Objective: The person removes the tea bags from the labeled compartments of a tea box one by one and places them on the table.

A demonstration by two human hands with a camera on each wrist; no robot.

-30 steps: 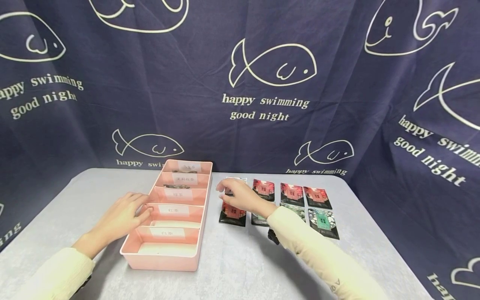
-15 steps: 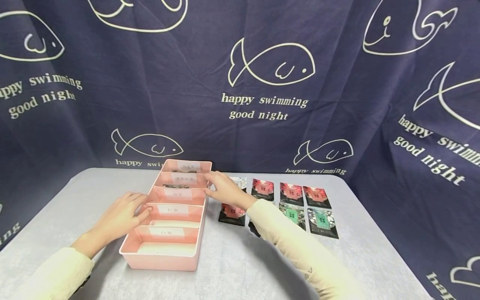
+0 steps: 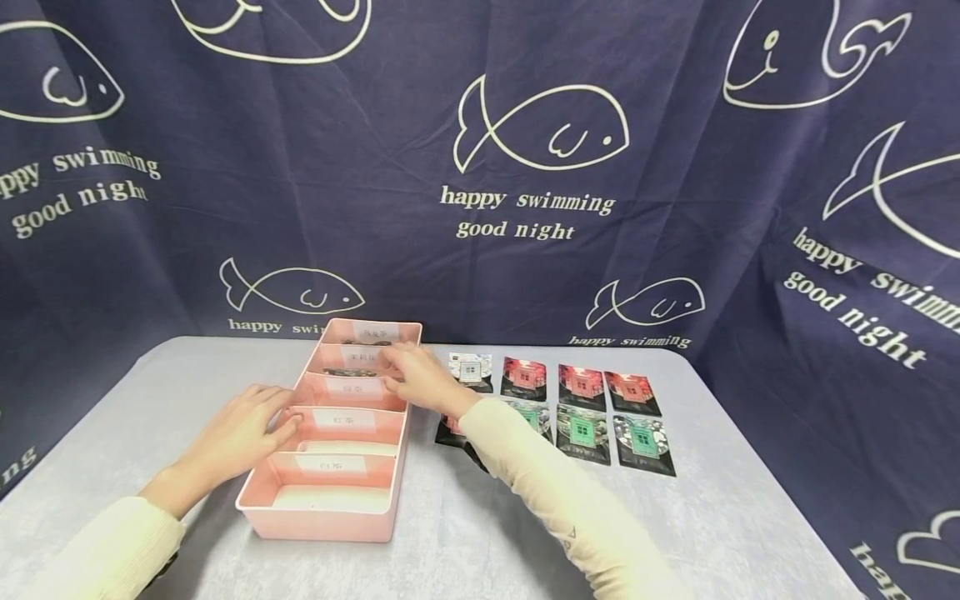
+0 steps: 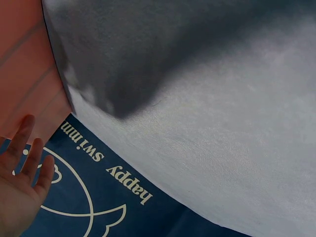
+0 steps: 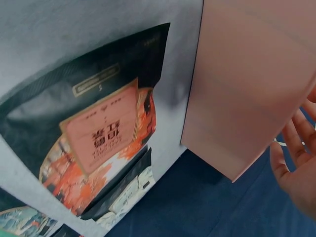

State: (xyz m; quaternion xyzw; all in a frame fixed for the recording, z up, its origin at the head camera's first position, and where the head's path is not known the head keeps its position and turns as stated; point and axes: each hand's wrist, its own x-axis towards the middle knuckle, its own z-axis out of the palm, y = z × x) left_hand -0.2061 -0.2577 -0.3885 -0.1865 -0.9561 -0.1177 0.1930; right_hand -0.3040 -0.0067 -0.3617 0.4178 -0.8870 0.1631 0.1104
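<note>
A pink divided box with white paper labels stands on the table, left of centre. My left hand rests at its left rim with extended, slightly bent fingers; in the left wrist view its spread fingers show by the pink wall. My right hand reaches over the right rim, fingertips by the second label from the back. No held thing shows in it; whether it touches the label I cannot tell. Dark packets lie partly hidden in the rear compartments.
Right of the box lie tea packets in two rows: a white one, red ones and green ones. A red packet nearest the box is partly covered by my right sleeve in the head view. Behind hangs a blue fish-print cloth.
My right hand has moved left from above the packets, across the box's right rim, to over its rear compartments. The white packet has come into full view. My left hand stays put.
</note>
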